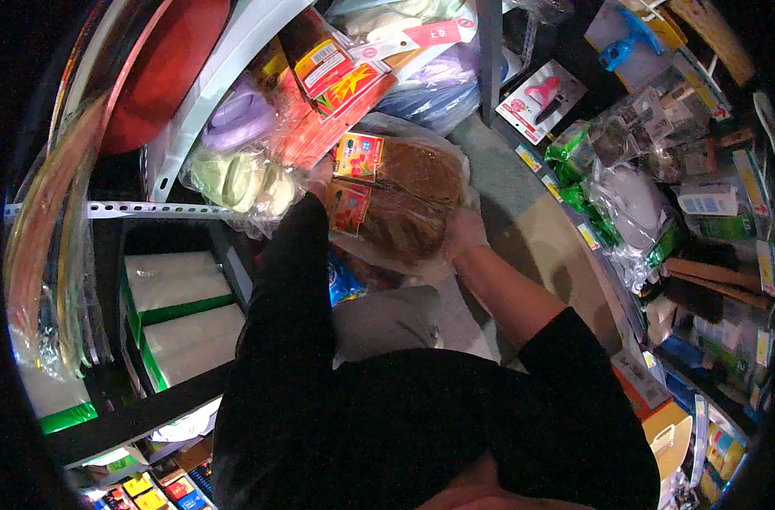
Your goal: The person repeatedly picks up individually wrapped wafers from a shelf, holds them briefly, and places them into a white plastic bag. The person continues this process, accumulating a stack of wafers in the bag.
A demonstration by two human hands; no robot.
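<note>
A clear plastic bag [419, 191] with brown contents and two red-and-yellow labels spans the space between my hands. My left hand [321, 182] grips its left edge, near the labels. At its lower right edge, my right hand [465, 234] holds the plastic, fingers partly hidden by the bag. Just left of my left hand lie wrapped pale green slippers [234, 178] and purple slippers [240, 115]. Above the bag are red-orange packages [327, 121] with printed cards, and beside them a blue plastic-wrapped bundle [432, 89].
A perforated metal shelf edge [164, 210] runs at left, above green-edged packs [183, 287]. Shelves with price tags and hanging packaged goods curve along the right. A carded pink item [541, 95] hangs at upper right. A blue packet [342, 280] lies below the bag.
</note>
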